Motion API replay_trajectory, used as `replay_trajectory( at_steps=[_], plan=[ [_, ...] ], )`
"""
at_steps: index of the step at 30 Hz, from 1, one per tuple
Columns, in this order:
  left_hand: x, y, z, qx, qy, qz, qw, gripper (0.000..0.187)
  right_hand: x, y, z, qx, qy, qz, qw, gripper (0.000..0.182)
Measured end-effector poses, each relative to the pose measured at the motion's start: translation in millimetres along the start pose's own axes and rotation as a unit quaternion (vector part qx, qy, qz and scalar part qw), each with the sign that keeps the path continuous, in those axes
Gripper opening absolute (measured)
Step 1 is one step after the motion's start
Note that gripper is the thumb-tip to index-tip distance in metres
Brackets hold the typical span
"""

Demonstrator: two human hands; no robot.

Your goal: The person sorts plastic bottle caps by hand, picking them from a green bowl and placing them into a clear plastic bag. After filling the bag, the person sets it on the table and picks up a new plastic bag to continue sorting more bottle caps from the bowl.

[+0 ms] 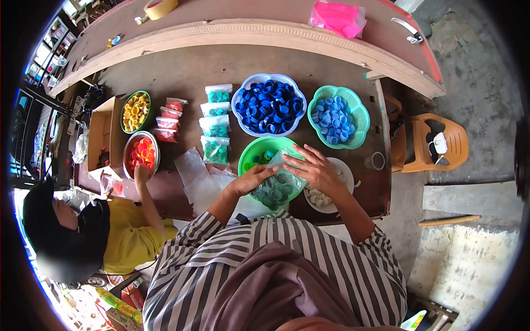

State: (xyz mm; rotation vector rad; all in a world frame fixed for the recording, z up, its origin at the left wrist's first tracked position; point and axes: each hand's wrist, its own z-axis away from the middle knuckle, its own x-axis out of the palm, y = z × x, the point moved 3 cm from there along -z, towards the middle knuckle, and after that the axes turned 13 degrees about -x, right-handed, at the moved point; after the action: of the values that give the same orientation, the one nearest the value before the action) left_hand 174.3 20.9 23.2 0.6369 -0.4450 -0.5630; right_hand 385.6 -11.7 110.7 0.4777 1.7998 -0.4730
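A clear plastic bag (pixel 279 189) with green bottle caps inside is held over a bright green basin (pixel 248 148). My left hand (pixel 251 181) pinches the bag's left side. On the other side, my right hand (pixel 313 170) has its fingers stretched along the bag's upper edge, gripping it with the thumb partly hidden. More green caps (pixel 263 158) show in the basin behind the bag. Beside my right forearm lies a white plate (pixel 346 172) of white caps. Flat empty plastic bags (pixel 193 176) lie left of my left hand.
Ahead stand a basket of dark blue caps (pixel 269 106) and a green basket (pixel 359 113) of light blue ones. Filled bags of teal caps (pixel 215 129) form a column. At left, a co-worker's hand (pixel 142 173) reaches into a bowl of red caps (pixel 143 149). A raised shelf (pixel 243 34) crosses the far side.
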Motion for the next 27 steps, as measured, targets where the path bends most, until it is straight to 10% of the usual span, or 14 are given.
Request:
replay_trajectory(
  at_steps=[5, 10, 19, 27],
  plan=[
    [13.7, -6.8, 18.7, 0.107, -0.003, 0.029, 0.994, 0.052, -15.7, -22.0, 8.5, -0.007, -0.016, 0.003, 1.000, 0.065],
    [25.5, -10.4, 51.1, 0.179, 0.028, -0.023, 0.983, 0.048, -26.1, -37.5, 28.6, 0.159, 0.196, -0.517, 0.818, 0.097],
    [52.6, -32.5, 63.2, 0.178, 0.006, -0.037, 0.983, 0.046, 4.6, -49.5, 38.0, 0.339, 0.131, -0.423, 0.830, 0.054],
    [50.1, -55.2, 58.9, 0.170, 0.022, -0.046, 0.984, 0.048, 22.8, -81.4, 33.4, 0.290, 0.222, -0.325, 0.872, 0.036]
  ],
)
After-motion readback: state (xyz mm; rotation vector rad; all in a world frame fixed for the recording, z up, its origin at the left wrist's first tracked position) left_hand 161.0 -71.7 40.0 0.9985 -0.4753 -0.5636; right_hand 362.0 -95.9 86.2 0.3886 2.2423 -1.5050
